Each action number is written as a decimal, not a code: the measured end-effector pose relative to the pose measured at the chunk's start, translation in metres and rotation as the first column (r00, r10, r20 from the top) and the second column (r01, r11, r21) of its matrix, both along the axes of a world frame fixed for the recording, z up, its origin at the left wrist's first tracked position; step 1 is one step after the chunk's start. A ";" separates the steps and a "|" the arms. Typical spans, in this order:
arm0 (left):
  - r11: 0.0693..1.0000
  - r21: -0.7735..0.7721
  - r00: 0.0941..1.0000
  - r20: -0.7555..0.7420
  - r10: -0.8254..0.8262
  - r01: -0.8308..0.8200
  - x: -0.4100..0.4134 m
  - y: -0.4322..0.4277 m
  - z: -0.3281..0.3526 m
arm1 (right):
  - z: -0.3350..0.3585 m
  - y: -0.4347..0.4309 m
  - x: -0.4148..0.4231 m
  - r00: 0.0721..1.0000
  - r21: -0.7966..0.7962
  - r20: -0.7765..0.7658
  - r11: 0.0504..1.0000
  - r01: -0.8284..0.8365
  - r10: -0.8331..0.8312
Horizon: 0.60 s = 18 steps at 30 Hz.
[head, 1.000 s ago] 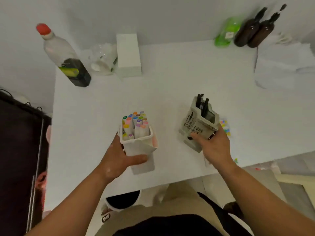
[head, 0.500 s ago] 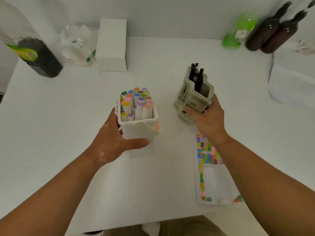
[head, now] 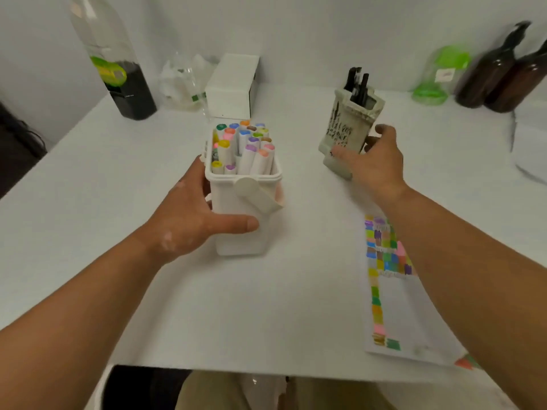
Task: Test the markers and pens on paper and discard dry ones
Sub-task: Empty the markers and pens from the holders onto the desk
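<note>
A white plastic tub (head: 241,232) stands mid-table, packed with several markers (head: 245,146) with coloured caps. My left hand (head: 189,220) grips its left side, thumb across the front. To the right, a grey printed pen holder (head: 346,128) with a few black pens (head: 356,81) tilts back off the table. My right hand (head: 373,164) holds its lower right side, fingers behind and thumb on the front. A sheet of paper (head: 411,315) with many colour swatches lies near the front edge, partly under my right forearm.
Along the back wall stand a dark bottle (head: 124,78), crumpled clear plastic (head: 180,81), a white box (head: 232,87), a green bottle (head: 438,75) and two brown pump bottles (head: 500,75). White sheets (head: 529,143) lie at the right edge.
The view has drawn closer and dropped lower over the table. Both hands have kept their holds; the pen holder now sits farther back and to the right of the marker tub.
</note>
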<state>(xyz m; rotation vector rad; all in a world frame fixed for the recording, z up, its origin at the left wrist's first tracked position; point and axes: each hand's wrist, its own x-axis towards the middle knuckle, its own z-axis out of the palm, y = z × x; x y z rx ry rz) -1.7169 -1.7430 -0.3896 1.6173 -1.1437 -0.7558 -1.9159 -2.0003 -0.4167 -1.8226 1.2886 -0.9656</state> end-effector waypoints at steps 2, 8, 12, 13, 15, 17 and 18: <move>0.999 0.047 0.999 0.037 -0.002 0.001 -0.005 0.008 0.006 | 0.004 0.024 -0.012 0.999 -0.017 -0.006 0.999 -0.036 0.036; 0.962 0.257 0.914 0.406 -0.021 -0.092 -0.012 0.016 0.038 | -0.001 0.096 -0.055 0.922 -0.005 -0.114 0.928 -0.373 0.370; 0.925 0.362 0.728 0.664 -0.170 -0.114 -0.024 0.007 0.050 | 0.004 0.109 -0.074 0.819 0.073 -0.092 0.824 -0.561 0.566; 0.915 0.384 0.682 0.703 -0.203 -0.124 -0.027 0.004 0.050 | 0.004 0.111 -0.076 0.795 0.078 -0.111 0.803 -0.591 0.596; 0.890 0.430 0.621 0.741 -0.254 -0.150 -0.032 -0.004 0.047 | 0.003 0.113 -0.074 0.762 0.069 -0.163 0.778 -0.625 0.626; 0.872 0.459 0.580 0.762 -0.288 -0.170 -0.037 -0.011 0.044 | 0.000 0.113 -0.068 0.737 0.055 -0.203 0.759 -0.649 0.645; 0.866 0.468 0.552 0.775 -0.307 -0.175 -0.039 -0.014 0.042 | -0.002 0.112 -0.064 0.721 0.043 -0.232 0.748 -0.663 0.653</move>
